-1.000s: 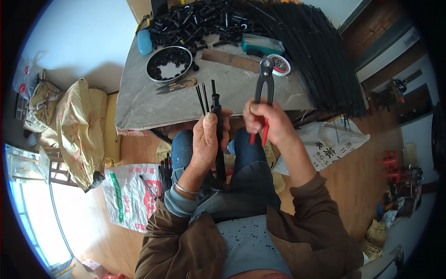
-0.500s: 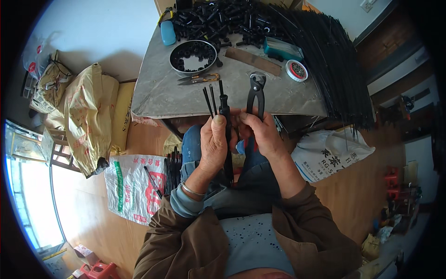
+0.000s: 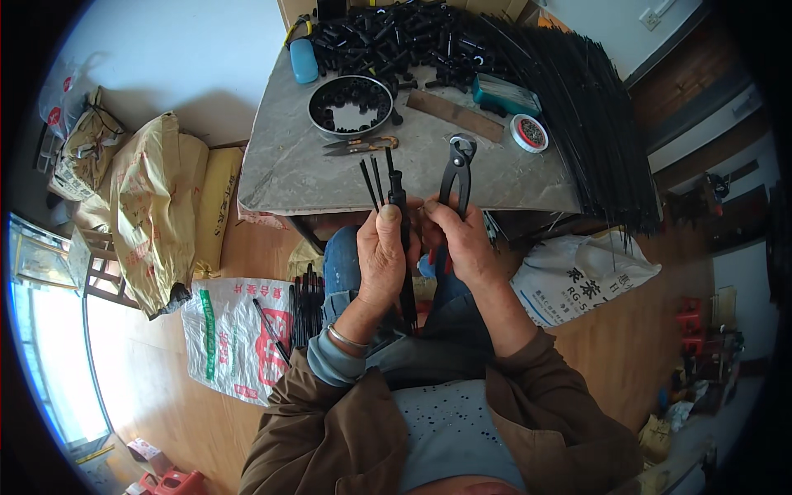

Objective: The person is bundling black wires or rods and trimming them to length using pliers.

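Note:
My left hand (image 3: pixel 381 257) is closed in front of the table edge. Its thumb presses on thin black rods (image 3: pixel 370 183) and a thicker black rod with a stepped collar (image 3: pixel 397 188), whose lower end hangs between my knees. Close beside it, my right hand (image 3: pixel 468 247) grips a pair of end-cutting pincers (image 3: pixel 456 172) with the jaws pointing up and away from me. Red shows low on the handles. The right thumb and index fingertip meet near the collared rod; whatever lies between them is too small to make out.
On the grey table (image 3: pixel 280 177) are a round dish (image 3: pixel 312 115) of black rings, snips (image 3: pixel 361 146), a brown strip (image 3: pixel 455 115), a teal box (image 3: pixel 507 93) and a round tin (image 3: pixel 529 133). Black parts (image 3: pixel 388 41) and long rods (image 3: pixel 586 124) lie behind. Sacks (image 3: pixel 153 206) stand left.
The view has shifted slightly. The pincers sit a little lower over the table, their head moved slightly right. Both hands keep their grip on the same things.

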### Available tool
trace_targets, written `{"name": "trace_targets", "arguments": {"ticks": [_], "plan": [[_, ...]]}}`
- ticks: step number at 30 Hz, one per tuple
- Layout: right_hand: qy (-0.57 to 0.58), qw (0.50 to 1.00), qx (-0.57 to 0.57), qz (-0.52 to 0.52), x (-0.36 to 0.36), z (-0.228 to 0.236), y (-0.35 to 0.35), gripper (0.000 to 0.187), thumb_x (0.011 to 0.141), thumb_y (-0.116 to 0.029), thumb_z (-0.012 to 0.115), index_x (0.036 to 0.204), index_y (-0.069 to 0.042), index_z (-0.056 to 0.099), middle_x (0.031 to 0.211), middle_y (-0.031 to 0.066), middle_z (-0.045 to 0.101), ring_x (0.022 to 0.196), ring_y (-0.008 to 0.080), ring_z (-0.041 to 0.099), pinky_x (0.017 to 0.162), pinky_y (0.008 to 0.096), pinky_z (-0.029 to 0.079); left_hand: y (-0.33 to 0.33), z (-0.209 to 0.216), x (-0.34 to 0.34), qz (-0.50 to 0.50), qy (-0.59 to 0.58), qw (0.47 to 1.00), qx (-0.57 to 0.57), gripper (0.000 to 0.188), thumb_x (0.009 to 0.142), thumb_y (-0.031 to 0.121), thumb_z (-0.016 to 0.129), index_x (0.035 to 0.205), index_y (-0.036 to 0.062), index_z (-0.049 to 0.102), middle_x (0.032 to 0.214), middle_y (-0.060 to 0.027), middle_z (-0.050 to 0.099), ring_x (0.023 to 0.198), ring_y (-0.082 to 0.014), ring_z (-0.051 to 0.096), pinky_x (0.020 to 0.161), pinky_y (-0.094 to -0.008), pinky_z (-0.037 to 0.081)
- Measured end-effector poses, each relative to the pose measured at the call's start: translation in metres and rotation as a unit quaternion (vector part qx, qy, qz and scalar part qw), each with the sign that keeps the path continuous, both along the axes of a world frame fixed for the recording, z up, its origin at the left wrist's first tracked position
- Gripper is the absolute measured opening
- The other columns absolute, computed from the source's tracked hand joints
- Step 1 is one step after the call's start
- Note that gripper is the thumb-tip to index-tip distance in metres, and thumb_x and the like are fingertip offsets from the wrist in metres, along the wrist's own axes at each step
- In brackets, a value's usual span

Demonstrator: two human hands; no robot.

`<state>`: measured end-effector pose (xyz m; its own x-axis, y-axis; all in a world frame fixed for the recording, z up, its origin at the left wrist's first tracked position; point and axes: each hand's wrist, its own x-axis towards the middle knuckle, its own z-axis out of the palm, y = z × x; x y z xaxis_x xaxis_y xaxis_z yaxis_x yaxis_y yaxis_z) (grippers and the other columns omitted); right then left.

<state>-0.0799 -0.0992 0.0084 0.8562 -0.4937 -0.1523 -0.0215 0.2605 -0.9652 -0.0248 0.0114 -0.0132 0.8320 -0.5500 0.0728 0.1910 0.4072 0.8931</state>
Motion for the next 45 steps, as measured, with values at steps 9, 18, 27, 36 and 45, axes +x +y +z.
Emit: {"name": "trace_targets", "arguments": {"ticks": [9,18,27,36,45], "plan": [[-0.014,0.998,-0.033,-0.047,0.012,-0.01,0.005,0.014,0.092,-0.016,0.056,0.085,-0.005,0.061,0.067,-0.0026,0.057,0.054,0.0031,0.048,0.048,0.0185,0.037,-0.001,0.004,-0.004,0.01,-0.004,1.0,0.001,0.051,0.098,0.046,0.041,0.111,0.0,0.059,0.062,0.0045,0.048,0.048,-0.002,0.04,0.043,-0.0181,0.029],[-0.109,0.967,-0.196,-0.119,0.022,-0.004,0.016,0.018,0.095,-0.019,0.056,0.087,-0.003,0.058,0.072,-0.0003,0.061,0.054,0.0029,0.049,0.047,0.019,0.039,0.001,0.008,-0.01,-0.006,-0.007,1.0,0.017,0.048,0.096,0.051,0.042,0.084,0.0056,0.051,0.058,0.0035,0.046,0.047,-0.003,0.039,0.043,-0.0192,0.029],[-0.067,0.99,-0.12,-0.037,0.014,-0.008,-0.002,0.02,0.094,-0.024,0.058,0.088,-0.005,0.058,0.068,-0.0035,0.052,0.055,0.0034,0.044,0.049,0.0189,0.035,0.005,0.004,0.005,-0.032,0.01,0.999,0.006,0.061,0.098,0.053,0.032,0.114,-0.0007,0.057,0.055,0.0027,0.044,0.046,-0.0053,0.04,0.043,-0.0208,0.032],[-0.001,0.992,-0.093,0.086,-0.002,-0.004,0.012,0.019,0.096,-0.023,0.054,0.088,-0.006,0.057,0.067,-0.0023,0.054,0.055,0.0048,0.049,0.049,0.0189,0.036,0.006,-0.003,0.016,-0.051,0.01,0.999,-0.008,0.066,0.098,0.053,0.034,0.128,-0.0031,0.049,0.079,0.0016,0.052,0.05,-0.0036,0.042,0.044,-0.0196,0.034],[0.024,0.994,-0.082,0.071,-0.001,-0.002,0.014,0.022,0.096,-0.025,0.054,0.085,-0.006,0.057,0.065,-0.001,0.055,0.054,0.0061,0.05,0.049,0.0192,0.036,0.006,-0.004,0.016,-0.057,0.014,0.998,-0.02,0.066,0.098,0.053,0.035,0.126,-0.0042,0.051,0.073,0.0017,0.052,0.05,-0.0036,0.044,0.044,-0.0194,0.034]]}}
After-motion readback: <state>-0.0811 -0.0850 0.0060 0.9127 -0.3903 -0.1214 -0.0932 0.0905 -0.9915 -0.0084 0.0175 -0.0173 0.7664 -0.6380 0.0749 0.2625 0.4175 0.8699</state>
